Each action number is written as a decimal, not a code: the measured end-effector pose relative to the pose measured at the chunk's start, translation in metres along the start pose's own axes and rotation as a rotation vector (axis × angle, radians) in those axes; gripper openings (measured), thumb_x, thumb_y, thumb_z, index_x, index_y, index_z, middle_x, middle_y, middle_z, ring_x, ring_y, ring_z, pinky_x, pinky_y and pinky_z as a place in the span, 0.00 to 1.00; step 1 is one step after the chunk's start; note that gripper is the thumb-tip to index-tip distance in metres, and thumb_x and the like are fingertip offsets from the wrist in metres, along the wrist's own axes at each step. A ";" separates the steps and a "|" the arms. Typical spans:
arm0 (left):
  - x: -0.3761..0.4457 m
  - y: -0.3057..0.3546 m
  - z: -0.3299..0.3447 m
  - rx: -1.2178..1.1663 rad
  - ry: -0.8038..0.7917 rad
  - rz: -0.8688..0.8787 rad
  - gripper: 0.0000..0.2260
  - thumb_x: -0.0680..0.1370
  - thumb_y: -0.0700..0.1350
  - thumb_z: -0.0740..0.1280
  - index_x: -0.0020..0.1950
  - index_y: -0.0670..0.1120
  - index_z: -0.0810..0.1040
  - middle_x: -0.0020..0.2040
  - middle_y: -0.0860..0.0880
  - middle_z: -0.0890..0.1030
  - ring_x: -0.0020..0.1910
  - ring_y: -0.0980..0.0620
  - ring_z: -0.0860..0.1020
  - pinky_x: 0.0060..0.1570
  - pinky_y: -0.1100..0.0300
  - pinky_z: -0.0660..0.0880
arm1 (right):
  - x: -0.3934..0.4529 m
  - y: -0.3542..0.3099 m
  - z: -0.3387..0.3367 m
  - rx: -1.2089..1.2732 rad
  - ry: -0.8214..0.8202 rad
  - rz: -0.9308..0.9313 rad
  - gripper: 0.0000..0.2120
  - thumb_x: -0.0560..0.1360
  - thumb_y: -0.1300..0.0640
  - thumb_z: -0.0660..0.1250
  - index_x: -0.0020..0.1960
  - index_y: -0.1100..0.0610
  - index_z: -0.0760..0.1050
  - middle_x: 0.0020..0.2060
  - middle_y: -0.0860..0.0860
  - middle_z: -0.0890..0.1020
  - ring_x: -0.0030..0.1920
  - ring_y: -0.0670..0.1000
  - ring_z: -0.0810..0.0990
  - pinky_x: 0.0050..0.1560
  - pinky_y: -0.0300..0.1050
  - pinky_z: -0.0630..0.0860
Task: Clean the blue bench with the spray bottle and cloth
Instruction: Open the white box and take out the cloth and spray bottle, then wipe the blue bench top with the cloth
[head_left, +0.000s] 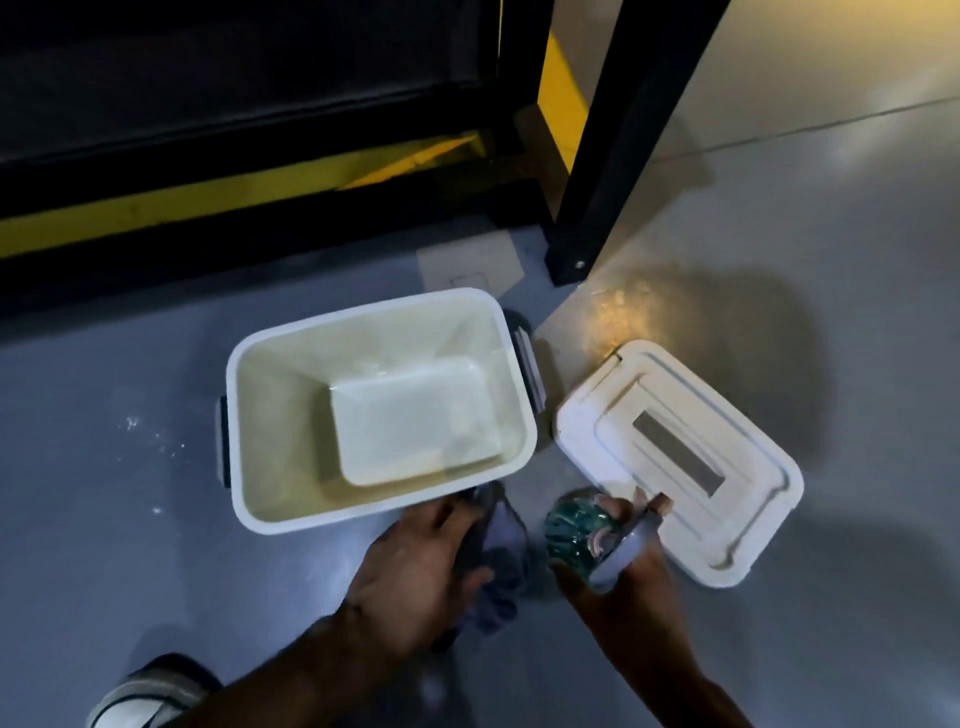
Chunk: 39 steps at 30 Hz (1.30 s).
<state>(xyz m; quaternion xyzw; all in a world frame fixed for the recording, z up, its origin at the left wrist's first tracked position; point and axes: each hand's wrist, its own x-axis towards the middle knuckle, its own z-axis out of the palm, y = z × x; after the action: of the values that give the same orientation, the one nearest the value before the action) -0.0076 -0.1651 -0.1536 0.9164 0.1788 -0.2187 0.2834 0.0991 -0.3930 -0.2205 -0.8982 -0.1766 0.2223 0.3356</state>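
The left hand (415, 566) grips a bunched grey cloth (501, 561) over the floor (130, 519); the right hand (623, 551) is closed around what looks like the blurred spray bottle (574, 530), between the open white bin (249, 467) and its lid (727, 519).

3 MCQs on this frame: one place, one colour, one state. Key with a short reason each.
1. Where does the lid lie?
A. on the bin
B. on the floor right of the bin
C. inside the bin

2. What colour is the bin?
A. white
B. red
C. black

3. What is the state of the left hand?
A. open and empty
B. shut on the cloth
C. resting on the lid

Key:
1 B, the lid sits on the floor beside the bin's right side.
2 A, its walls and rim are white.
3 B, its grip bunches the cloth; the right hand holds the spray bottle.
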 end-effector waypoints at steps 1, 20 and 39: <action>-0.003 0.007 -0.009 0.001 0.021 0.054 0.25 0.78 0.62 0.62 0.75 0.59 0.69 0.73 0.53 0.72 0.70 0.48 0.74 0.66 0.53 0.75 | 0.000 -0.001 -0.001 -0.013 0.012 -0.014 0.40 0.70 0.33 0.73 0.72 0.58 0.74 0.68 0.50 0.77 0.68 0.51 0.77 0.67 0.49 0.76; 0.173 0.159 -0.045 0.069 0.047 0.041 0.22 0.81 0.51 0.68 0.72 0.43 0.71 0.67 0.42 0.74 0.66 0.40 0.76 0.56 0.55 0.71 | -0.008 0.078 -0.093 0.316 0.525 0.657 0.22 0.76 0.58 0.72 0.68 0.61 0.74 0.60 0.60 0.79 0.55 0.59 0.80 0.59 0.55 0.77; 0.176 0.155 -0.029 -0.175 0.171 -0.090 0.23 0.79 0.51 0.69 0.70 0.42 0.70 0.68 0.40 0.69 0.69 0.38 0.71 0.62 0.47 0.75 | 0.032 0.045 -0.125 0.569 0.661 0.727 0.07 0.74 0.67 0.66 0.47 0.64 0.83 0.37 0.58 0.80 0.32 0.50 0.74 0.27 0.34 0.71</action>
<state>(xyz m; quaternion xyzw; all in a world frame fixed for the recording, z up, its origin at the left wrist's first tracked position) 0.2192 -0.2321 -0.1522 0.8947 0.2616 -0.1358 0.3358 0.1984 -0.4756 -0.1760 -0.7973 0.3252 0.0696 0.5037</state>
